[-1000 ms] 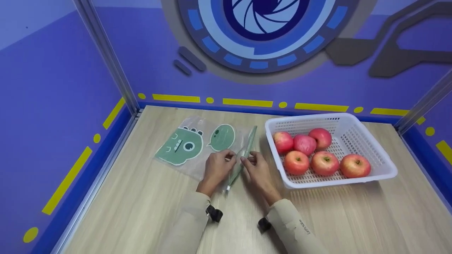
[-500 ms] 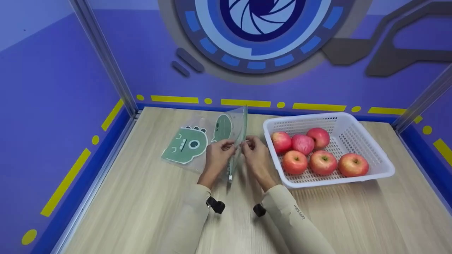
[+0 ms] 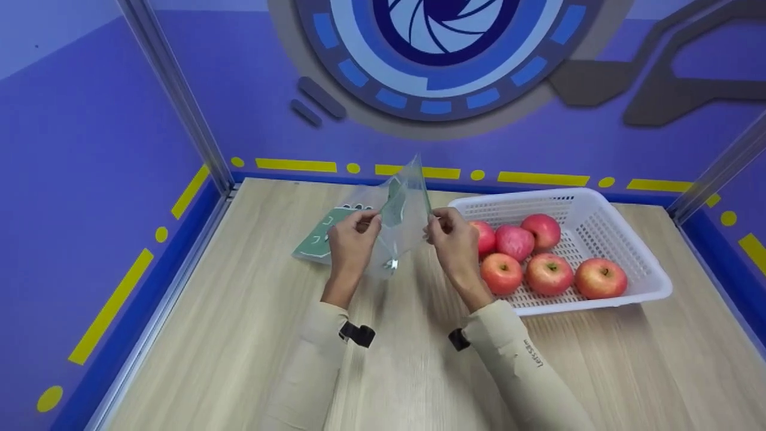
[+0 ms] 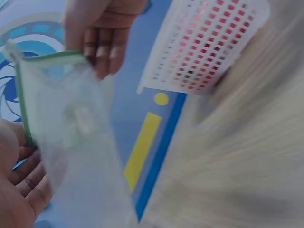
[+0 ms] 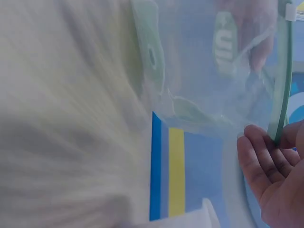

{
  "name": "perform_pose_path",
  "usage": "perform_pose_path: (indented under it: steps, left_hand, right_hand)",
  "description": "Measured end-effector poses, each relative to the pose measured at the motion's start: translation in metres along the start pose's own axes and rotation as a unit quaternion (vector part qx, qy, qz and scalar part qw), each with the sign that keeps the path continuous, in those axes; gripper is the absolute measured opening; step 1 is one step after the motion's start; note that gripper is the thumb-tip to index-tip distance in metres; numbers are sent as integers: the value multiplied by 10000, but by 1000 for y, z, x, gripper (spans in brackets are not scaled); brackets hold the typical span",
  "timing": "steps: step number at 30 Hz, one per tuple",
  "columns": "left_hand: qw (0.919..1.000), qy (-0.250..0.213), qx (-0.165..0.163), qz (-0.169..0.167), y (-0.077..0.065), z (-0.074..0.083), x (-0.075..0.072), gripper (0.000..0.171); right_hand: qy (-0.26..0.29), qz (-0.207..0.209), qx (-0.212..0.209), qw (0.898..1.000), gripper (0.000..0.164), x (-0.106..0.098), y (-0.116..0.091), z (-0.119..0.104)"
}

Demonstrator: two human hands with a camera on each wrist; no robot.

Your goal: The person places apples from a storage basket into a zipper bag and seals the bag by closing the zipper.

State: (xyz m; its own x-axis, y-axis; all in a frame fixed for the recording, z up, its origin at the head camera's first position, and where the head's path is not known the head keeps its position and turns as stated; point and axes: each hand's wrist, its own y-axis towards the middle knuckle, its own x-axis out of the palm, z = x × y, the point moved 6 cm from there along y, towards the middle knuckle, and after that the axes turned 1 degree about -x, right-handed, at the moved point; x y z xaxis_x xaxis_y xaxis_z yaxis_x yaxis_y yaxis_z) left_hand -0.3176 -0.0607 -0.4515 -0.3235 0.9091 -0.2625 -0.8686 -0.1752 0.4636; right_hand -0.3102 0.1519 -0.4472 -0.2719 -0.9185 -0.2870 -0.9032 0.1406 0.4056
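Note:
A clear zip bag with green cartoon prints is held raised off the table between both hands. My left hand pinches one side of its mouth; the right hand pinches the green-edged opposite side. In the left wrist view, the bag's green rim is spread apart, with a hand on either side. A small slider sits at the near end of the zip. The right wrist view has the right hand's fingers gripping the green zip strip.
To the right of the hands stands a white perforated basket with several red apples in it. Its left rim lies close beside the right hand. Blue printed walls border the light wooden table at the back and sides.
Both hands have lifted the bag from the table and moved apart, the left going left and the right going right. The bag's mouth edges have spread, and its printed part has bent upward.

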Motion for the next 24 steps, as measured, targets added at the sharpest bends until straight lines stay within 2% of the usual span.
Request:
perform_pose_path:
  steps: [5, 14, 18, 24]
  left_hand:
    - [9993, -51, 301, 203, 6, 5, -7, 13]
    - [9962, -195, 701, 478, 5, 3, -13, 14]
    - [9950, -282, 793, 545, 3, 2, -14, 15]
    - [9945, -419, 758, 594, -2, -1, -14, 15]
  right_hand:
    - [-241, 80, -156, 9996, 12, -10, 6, 2]
    - [-719, 325, -363, 9962, 9, -21, 8, 13]
    - [-918, 340, -415, 9943, 9, -24, 8, 16]
    - [-879, 363, -533, 9940, 9, -26, 7, 14]
